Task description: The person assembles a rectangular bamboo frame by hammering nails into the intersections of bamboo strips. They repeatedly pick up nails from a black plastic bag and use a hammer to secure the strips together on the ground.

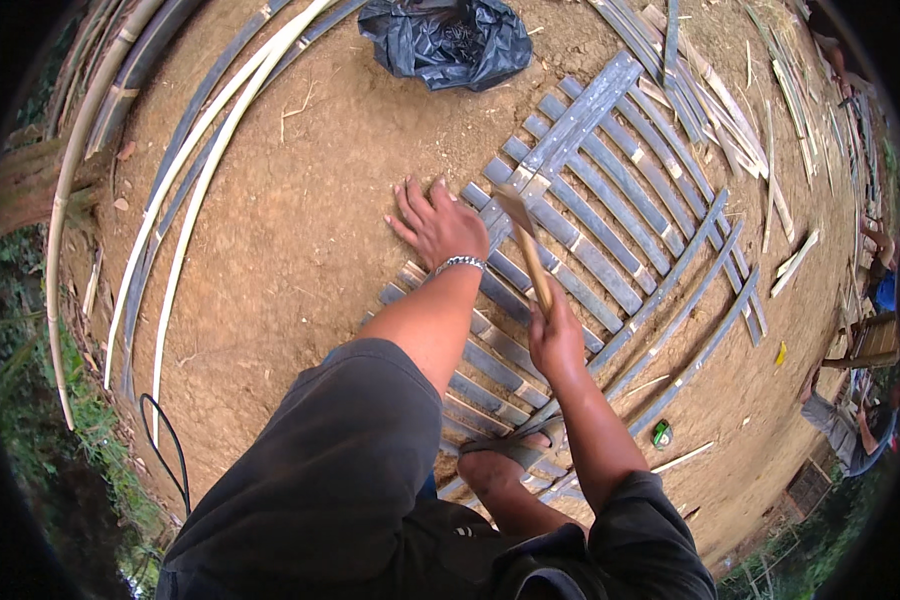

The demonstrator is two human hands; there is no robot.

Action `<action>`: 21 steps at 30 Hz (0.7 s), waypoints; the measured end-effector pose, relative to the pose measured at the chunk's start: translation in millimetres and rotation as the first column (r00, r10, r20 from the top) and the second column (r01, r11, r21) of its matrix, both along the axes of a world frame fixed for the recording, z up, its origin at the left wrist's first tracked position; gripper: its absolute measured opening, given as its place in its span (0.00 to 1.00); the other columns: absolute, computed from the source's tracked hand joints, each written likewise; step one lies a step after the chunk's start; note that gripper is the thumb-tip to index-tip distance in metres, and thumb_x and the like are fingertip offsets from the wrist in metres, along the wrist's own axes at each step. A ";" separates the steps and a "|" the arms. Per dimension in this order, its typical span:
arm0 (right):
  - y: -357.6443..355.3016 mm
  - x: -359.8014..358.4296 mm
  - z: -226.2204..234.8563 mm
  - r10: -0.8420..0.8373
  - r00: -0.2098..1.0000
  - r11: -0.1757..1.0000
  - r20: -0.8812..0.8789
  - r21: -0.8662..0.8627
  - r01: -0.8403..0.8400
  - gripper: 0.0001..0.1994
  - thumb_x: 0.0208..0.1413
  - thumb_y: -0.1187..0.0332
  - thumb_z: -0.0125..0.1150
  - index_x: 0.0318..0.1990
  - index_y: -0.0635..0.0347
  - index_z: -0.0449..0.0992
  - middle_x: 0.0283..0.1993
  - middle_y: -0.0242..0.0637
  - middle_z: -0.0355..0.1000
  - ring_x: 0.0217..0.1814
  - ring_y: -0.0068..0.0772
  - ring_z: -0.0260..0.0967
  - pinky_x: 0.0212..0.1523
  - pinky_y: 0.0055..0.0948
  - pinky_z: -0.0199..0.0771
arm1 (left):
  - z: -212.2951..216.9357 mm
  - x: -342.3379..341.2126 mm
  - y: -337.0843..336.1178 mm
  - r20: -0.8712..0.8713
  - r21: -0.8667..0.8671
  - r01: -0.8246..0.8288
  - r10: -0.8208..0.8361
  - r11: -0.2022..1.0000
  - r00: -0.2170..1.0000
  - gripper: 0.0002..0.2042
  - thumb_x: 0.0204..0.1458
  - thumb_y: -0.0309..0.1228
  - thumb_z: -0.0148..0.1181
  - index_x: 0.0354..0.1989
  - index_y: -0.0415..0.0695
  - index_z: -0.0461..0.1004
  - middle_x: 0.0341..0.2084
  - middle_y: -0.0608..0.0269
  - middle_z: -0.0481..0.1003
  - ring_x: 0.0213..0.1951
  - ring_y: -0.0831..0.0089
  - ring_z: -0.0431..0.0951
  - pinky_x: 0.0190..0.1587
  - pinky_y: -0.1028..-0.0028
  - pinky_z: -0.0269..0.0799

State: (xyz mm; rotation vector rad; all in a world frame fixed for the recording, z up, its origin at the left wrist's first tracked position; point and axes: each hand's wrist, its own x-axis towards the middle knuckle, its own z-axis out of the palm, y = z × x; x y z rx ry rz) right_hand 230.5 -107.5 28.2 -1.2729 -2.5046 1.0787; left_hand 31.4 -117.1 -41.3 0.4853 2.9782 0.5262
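A panel of dark bamboo slats (591, 270) lies on the dirt, its parallel strips crossed by a wider flat bamboo strip (582, 118) near their far-left ends. My right hand (557, 335) is wrapped round the wooden handle of a hammer (533, 258), whose head is over the wide crosspiece. Just left of that head, my left hand (438, 225), with a chain bracelet at the wrist, rests with fingers spread beside the slat ends. Its palm is turned down, and what lies under it is hidden. My sandalled foot (500, 462) is on the near part of the panel.
A black plastic bag (448, 42) sits beyond the panel. Long bamboo strips (205, 165) curve along the left. Loose split pieces (740, 125) lie at the upper right. A tape measure (662, 433) is on the ground to the right. Another person (850, 435) is at the right edge.
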 end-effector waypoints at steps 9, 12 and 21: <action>12.8 38.7 30.1 -0.171 0.948 0.961 0.269 -0.168 0.221 0.25 0.66 0.68 0.60 0.69 0.50 0.64 0.50 0.62 0.77 0.50 0.67 0.77 0.49 0.54 0.78 | -1.7 7.2 0.4 -0.006 0.023 0.007 -0.007 1.000 1.000 0.17 0.63 0.31 0.52 0.59 0.46 0.73 0.71 0.48 0.59 0.77 0.50 0.49 0.76 0.38 0.37; 14.1 102.0 57.4 -0.195 0.949 0.966 0.248 -0.122 0.230 0.26 0.66 0.70 0.60 0.70 0.50 0.63 0.50 0.65 0.77 0.53 0.68 0.76 0.51 0.53 0.77 | -2.8 2.2 0.3 -0.015 0.034 -0.001 0.002 0.999 1.000 0.17 0.63 0.31 0.51 0.59 0.45 0.73 0.70 0.48 0.59 0.77 0.51 0.50 0.76 0.38 0.37; -77.4 339.5 145.8 -0.162 0.733 0.916 0.660 -0.175 0.360 0.25 0.63 0.72 0.59 0.68 0.55 0.65 0.43 0.62 0.77 0.46 0.67 0.76 0.42 0.55 0.75 | 22.8 -36.9 8.8 -0.201 0.561 0.140 -0.029 0.816 0.979 0.18 0.61 0.33 0.59 0.59 0.43 0.72 0.66 0.47 0.65 0.69 0.47 0.62 0.71 0.46 0.51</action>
